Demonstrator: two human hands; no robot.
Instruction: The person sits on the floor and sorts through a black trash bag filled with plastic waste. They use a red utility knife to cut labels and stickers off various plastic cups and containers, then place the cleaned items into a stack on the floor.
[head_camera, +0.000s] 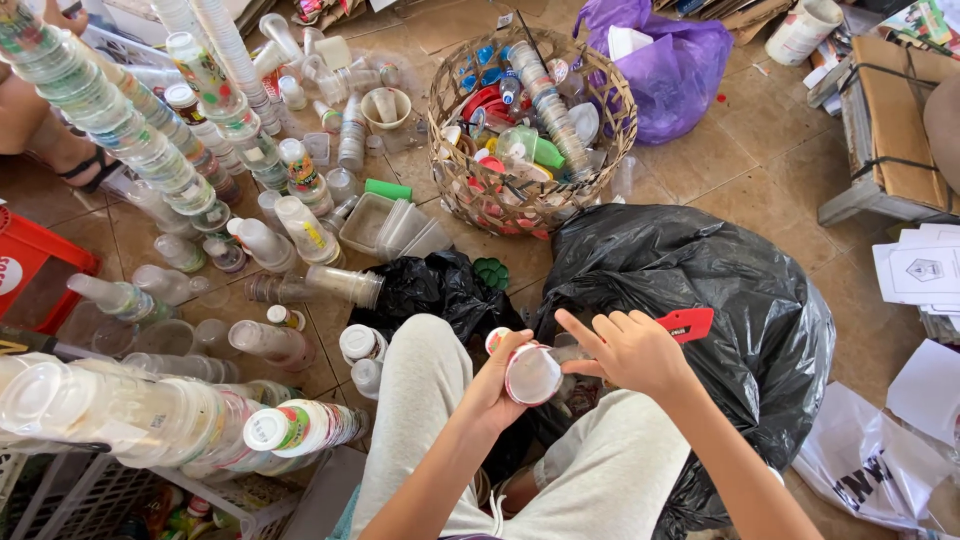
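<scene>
My left hand (495, 385) grips a small plastic cup (532, 373) with a white foil lid and red rim, held over my lap. My right hand (628, 350) holds a red cutter (686, 324), and its fingers rest against the cup's far side. Both hands hover above my grey trousers (420, 420), next to a big black rubbish bag (700, 290) on the right.
Long stacks of nested clear cups (110, 120) cross the tiled floor at left, with more near my left knee (150, 410). A woven basket (530, 120) of lids and bottles stands ahead, a purple bag (665, 65) behind it. Another person's foot (70, 160) is at far left.
</scene>
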